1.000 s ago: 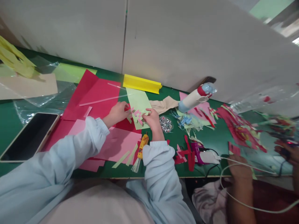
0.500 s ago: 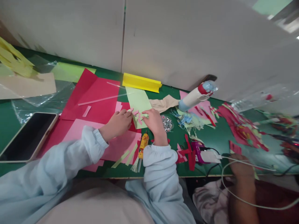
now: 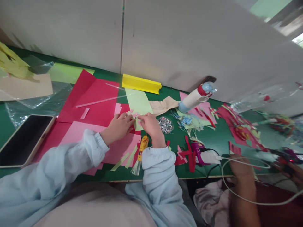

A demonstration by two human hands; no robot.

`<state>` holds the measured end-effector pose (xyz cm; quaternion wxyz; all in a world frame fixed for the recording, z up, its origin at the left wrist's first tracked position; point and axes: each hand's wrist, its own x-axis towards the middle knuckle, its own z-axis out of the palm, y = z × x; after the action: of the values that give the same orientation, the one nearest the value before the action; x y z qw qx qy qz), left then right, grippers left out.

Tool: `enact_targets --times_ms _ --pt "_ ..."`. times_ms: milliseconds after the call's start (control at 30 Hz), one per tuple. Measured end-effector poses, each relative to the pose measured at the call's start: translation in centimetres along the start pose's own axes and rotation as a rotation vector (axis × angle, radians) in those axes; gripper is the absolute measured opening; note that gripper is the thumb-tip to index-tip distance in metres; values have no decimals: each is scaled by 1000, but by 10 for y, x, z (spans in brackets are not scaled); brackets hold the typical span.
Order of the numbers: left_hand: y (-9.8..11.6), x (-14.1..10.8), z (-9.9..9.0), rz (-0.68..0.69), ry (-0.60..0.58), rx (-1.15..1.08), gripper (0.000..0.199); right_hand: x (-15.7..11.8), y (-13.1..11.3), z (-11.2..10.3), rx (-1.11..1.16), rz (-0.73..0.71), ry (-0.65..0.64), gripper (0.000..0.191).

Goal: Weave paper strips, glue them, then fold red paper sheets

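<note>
Small pink and light green paper strips (image 3: 134, 114) lie crossed together between my hands, over a light green sheet (image 3: 137, 100). My left hand (image 3: 119, 127) reaches in from the left with its fingers bent down on the strips' near edge. Opposite it, my right hand (image 3: 151, 125) pinches the right side of the strips with thumb and forefinger. The fingers cover much of the piece. Just below my right hand lies a yellow craft knife (image 3: 143, 144), with loose green strips (image 3: 120, 161) beside it. A round container of beads (image 3: 165, 125) stands to the right.
Red paper (image 3: 94, 97) and pink paper (image 3: 80, 130) spread leftward, near a phone (image 3: 25, 140). A bottle (image 3: 194, 100) stands beyond tangled threads (image 3: 186, 121). A purple-and-white device (image 3: 200, 154) trails a cable. At right, another person's hand (image 3: 240, 164) holds a red strip.
My right hand has drawn left, closer to my left hand, and now covers more of the strips. The whole view has shifted slightly. The co-worker's far hand and tool have moved.
</note>
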<state>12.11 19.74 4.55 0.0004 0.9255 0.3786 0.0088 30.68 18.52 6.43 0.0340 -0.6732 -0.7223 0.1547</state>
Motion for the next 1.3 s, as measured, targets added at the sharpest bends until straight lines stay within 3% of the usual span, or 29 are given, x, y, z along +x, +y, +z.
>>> enact_targets --times_ms 333,767,867,1033,1300 --pt "6 -5 -7 33 5 5 39 4 -8 4 -78 13 38 53" --pt "8 -7 -16 19 -35 -30 35 3 -9 3 -100 32 12 50" --pt "6 -11 -29 -1 -67 -39 35 1 -9 -6 -101 22 28 52" --pt "4 -19 -50 -43 -140 -63 31 -11 -13 -33 -117 15 26 39" --pt "3 -38 -64 -139 -235 -78 29 -49 -31 -66 -138 146 44 29"
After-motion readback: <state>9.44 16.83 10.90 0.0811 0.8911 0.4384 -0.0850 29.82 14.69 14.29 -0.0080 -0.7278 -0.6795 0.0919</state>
